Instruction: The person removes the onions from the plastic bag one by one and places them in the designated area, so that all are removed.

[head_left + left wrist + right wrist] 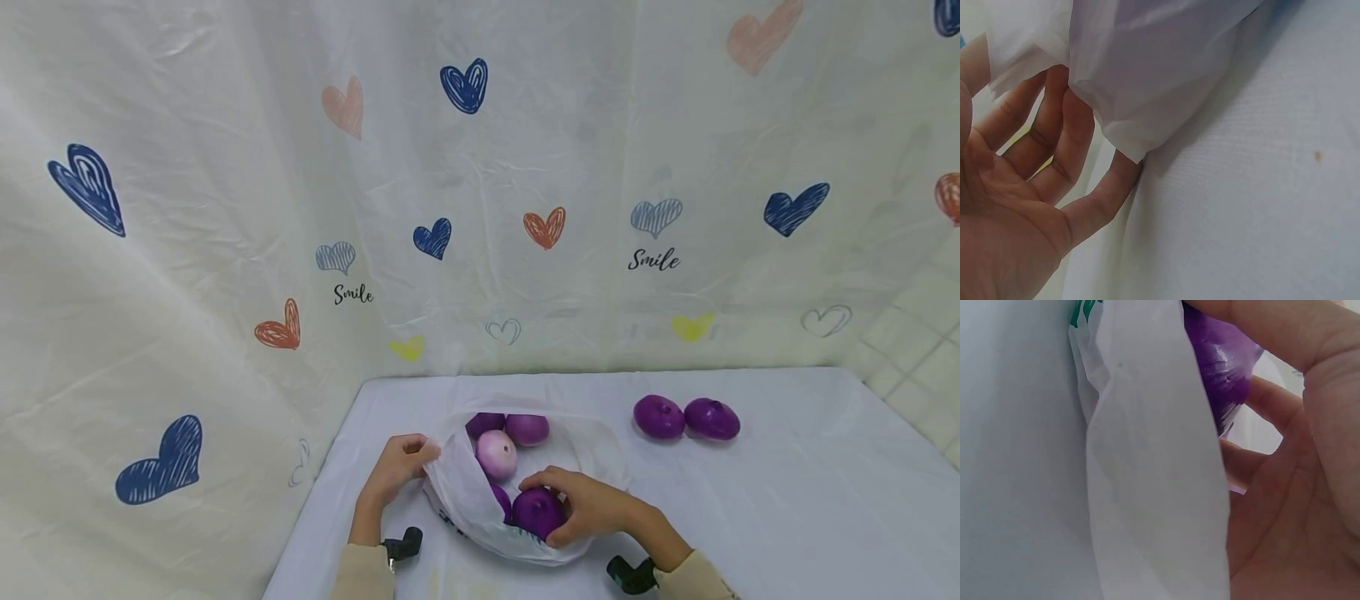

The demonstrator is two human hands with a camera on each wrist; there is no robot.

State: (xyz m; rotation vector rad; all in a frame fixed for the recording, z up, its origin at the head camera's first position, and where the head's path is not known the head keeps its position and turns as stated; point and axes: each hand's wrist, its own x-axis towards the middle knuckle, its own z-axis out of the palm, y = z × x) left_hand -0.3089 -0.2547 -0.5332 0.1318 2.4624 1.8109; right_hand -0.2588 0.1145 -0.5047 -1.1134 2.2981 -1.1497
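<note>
A white plastic bag (480, 521) lies on the table with its mouth spread wide. My left hand (399, 468) pinches the bag's left edge; in the left wrist view the thin plastic hangs over the curled fingers (1075, 134). Inside the mouth sit several purple onions, among them a paler pinkish one (497, 455) and a darker one (527, 429) behind it. My right hand (592, 504) grips a glossy purple onion (538, 512) at the front of the opening, fingers over its top and thumb at its near side. The bag's rim partly hides this onion in the right wrist view.
Two more purple onions, a left one (659, 417) and a right one (712, 419), lie side by side behind and right of the bag. A white cloth covers the table (787, 500). A curtain (570, 150) printed with hearts hangs along the back and left.
</note>
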